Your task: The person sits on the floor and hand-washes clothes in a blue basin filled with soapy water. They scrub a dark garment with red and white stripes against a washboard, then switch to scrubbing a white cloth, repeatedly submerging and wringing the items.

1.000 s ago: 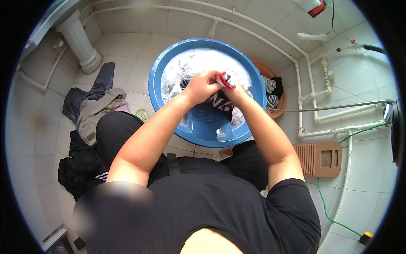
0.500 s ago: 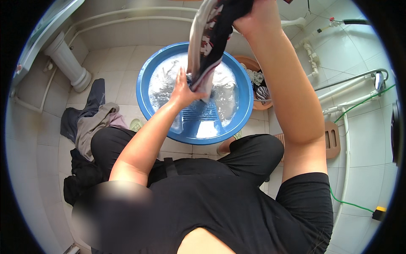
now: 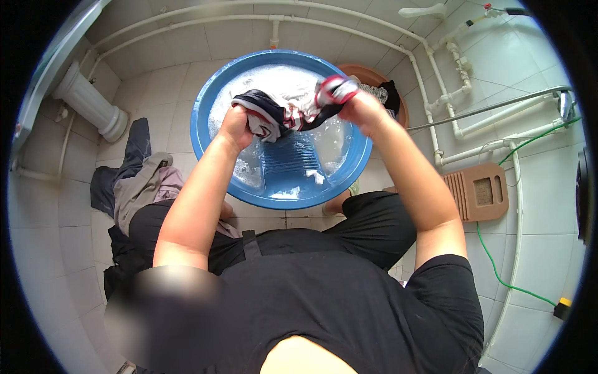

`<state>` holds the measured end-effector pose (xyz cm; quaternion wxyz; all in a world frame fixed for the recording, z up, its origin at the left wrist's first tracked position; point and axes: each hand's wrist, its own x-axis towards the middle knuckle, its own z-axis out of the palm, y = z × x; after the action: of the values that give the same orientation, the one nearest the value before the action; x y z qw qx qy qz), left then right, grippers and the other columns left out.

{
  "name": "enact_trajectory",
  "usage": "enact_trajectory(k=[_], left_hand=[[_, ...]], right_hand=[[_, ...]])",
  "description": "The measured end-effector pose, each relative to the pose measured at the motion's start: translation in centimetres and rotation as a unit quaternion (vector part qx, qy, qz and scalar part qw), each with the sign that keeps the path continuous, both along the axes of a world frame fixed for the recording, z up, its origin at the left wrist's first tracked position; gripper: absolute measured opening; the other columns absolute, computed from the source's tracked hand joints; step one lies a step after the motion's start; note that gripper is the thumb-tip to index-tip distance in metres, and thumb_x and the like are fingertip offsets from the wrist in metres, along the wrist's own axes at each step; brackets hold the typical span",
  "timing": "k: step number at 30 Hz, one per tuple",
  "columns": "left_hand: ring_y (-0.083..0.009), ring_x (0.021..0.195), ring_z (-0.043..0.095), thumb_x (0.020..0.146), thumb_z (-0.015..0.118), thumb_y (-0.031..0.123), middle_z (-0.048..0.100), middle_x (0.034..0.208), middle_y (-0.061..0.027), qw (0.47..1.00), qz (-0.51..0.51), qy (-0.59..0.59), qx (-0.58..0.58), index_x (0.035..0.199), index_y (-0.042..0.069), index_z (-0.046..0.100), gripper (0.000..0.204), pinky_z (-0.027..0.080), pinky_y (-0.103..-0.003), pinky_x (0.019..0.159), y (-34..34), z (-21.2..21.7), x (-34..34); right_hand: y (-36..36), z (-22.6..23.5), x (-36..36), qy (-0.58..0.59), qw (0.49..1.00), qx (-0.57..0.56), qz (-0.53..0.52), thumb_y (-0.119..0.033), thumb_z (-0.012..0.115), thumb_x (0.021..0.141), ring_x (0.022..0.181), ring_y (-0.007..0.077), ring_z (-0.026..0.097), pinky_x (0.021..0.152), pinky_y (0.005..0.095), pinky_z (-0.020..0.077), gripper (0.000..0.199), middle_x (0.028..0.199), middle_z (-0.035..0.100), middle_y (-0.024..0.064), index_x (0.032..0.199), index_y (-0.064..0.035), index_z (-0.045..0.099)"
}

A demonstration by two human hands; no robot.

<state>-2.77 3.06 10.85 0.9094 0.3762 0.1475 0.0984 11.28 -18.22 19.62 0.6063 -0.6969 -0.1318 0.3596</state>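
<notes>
While I watch from afar, I count one blue basin (image 3: 200, 134), one orange tub (image 3: 370, 73) at its far right, one brown washboard (image 3: 462, 194) and one dark garment (image 3: 289, 117). The garment stretches above the basin between the left hand (image 3: 237, 128) and the right hand (image 3: 366, 115), two in all, each gripping one end.
</notes>
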Motion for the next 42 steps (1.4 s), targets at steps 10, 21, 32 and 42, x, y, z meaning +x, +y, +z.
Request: enact_trajectory(k=[10,21,32,42], left_hand=[[-0.0274,0.103,0.057,0.088,0.041,0.03,0.06,0.111,-0.0139,0.946,-0.113,-0.178,-0.246,0.111,0.002,0.056,0.039,0.044,-0.041,0.092,-5.1,2.7,-0.5],[-0.023,0.096,0.058,0.085,0.045,0.01,0.056,0.11,-0.0181,0.959,0.043,0.275,-0.048,0.117,-0.002,0.048,0.034,0.047,-0.037,0.086,-0.8,-6.2,-2.3],[-0.0311,0.127,0.033,0.085,0.049,0.04,0.037,0.135,-0.0236,0.802,-0.034,0.27,0.531,0.133,0.008,0.039,0.059,0.024,-0.039,0.105,-2.1,-10.2,4.0],[-0.0359,0.104,0.047,0.075,0.048,0.01,0.054,0.105,-0.0164,0.626,0.025,0.034,0.779,0.122,0.003,0.047,0.047,0.033,-0.042,0.096,-7.1,-6.5,-1.8]], right_hand=[[1.8,-9.1,-3.7,0.419,0.885,0.205,-0.002,-0.059,0.048,0.08,0.116,0.0341,0.046,0.093,0.0588,0.0358,0.069,0.123,0.051,0.0185,0.126,-0.0075,0.047],[1.1,-12.1,-0.6,0.205,0.973,-0.096,0.029,-0.039,0.053,0.08,0.101,0.0231,0.058,0.09,0.036,0.0441,0.049,0.112,0.061,0.0094,0.118,-0.0078,0.055],[6.5,-17.1,0.0,-0.254,0.934,-0.231,0.095,-0.044,0.042,0.081,0.1,0.0356,0.056,0.087,0.0396,0.0425,0.048,0.102,0.059,0.0247,0.095,-0.0055,0.065],[0.1,-12.8,-7.1,-0.513,0.854,-0.017,0.088,-0.029,0.063,0.067,0.104,0.0345,0.047,0.09,0.0453,0.036,0.025,0.101,0.056,0.0138,0.078,-0.0068,0.059]])
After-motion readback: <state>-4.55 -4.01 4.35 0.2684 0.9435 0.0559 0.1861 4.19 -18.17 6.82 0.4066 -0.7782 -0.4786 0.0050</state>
